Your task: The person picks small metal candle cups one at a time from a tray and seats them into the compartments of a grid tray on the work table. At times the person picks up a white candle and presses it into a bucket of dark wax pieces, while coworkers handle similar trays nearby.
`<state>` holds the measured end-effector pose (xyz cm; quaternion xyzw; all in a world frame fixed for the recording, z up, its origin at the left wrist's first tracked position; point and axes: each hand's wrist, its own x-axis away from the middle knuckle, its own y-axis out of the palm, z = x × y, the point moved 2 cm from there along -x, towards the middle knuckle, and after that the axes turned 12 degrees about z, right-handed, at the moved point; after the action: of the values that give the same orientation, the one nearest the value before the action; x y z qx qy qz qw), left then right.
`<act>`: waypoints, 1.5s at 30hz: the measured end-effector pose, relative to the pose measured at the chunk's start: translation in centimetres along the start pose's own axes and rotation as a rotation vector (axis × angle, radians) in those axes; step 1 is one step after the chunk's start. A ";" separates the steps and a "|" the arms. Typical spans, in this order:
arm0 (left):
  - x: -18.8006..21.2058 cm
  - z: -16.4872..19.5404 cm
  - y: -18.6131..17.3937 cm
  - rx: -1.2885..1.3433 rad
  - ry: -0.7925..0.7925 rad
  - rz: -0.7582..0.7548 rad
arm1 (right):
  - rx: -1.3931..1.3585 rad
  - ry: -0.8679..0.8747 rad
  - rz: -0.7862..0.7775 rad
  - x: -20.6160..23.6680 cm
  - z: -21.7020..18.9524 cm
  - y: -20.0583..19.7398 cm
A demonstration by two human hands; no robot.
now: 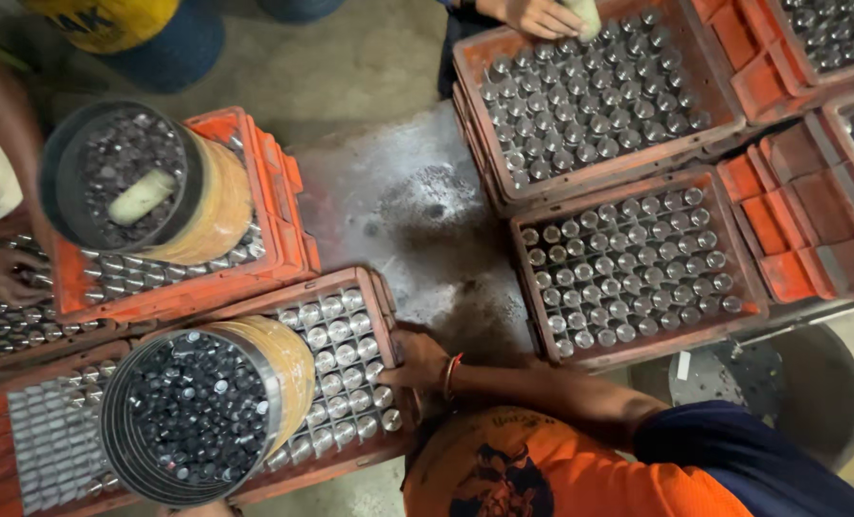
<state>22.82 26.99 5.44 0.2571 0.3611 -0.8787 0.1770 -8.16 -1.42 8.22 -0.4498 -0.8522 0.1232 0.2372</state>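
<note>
Right hand (415,360), wrist bound with a red thread, lies at the right-hand rim of the orange crate (377,287) in the lower centre of the frame. Its fingers (394,375) are curled together over that rim, clamped on the crate's edge. The crate holds rows of small upright metal cylinders (336,335).

A round metal-rimmed drum (202,412), filled with dark pieces, lies tilted across the same crate, lower left of the frame. Left hand (197,508) shows only as a sliver at the bottom edge beneath the drum; whether its fingers are apart or together cannot be told.

A second drum (140,182) with a pale roll inside rests on another crate (274,182), upper left. Two further filled crates (638,268) stand on the concrete floor (398,191), right of centre. Another person's hand (537,14) reaches in at the top edge.
</note>
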 end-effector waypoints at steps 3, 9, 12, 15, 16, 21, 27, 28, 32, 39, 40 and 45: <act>2.4 1.1 -1.1 0.011 -0.009 -0.003 | -0.099 -0.010 0.007 1.2 1.5 -2.1; 7.6 4.0 -2.5 0.042 -0.054 -0.002 | -0.078 -0.135 0.102 2.7 5.0 -7.5; 9.2 5.6 -2.7 0.061 -0.060 -0.019 | -0.088 -0.029 0.081 3.8 7.3 -10.1; 10.8 7.7 -2.5 0.097 -0.086 -0.040 | -0.233 0.003 0.100 4.3 8.8 -12.2; 11.3 8.4 -2.6 0.102 -0.105 -0.050 | -0.350 -0.067 0.137 4.2 9.0 -12.6; 12.8 12.4 -2.8 0.250 -0.096 -0.051 | -0.492 -0.173 0.329 2.6 9.7 -13.1; 11.0 15.8 -3.7 0.187 -0.235 -0.310 | -0.080 -0.131 0.405 2.1 10.6 -13.6; 10.4 16.3 -4.2 0.214 -0.282 -0.397 | -0.078 -0.089 0.427 2.2 10.3 -13.7; 7.7 20.0 -7.8 0.222 0.338 -0.351 | 0.333 0.073 0.421 3.1 6.1 -14.5; 0.1 24.4 -9.7 0.763 1.038 -0.703 | 0.528 -0.651 1.328 6.6 -9.0 -22.3; -0.8 24.7 -9.5 0.774 1.099 -0.762 | 0.673 -0.590 1.481 7.0 -10.4 -23.3; -1.8 25.6 -9.4 0.697 1.172 -0.870 | 0.512 -0.654 1.160 2.7 -12.1 -18.8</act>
<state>11.32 15.00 27.20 0.5530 0.1680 -0.6533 -0.4890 -16.51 -9.86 27.38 -0.7010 -0.4473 0.5543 -0.0364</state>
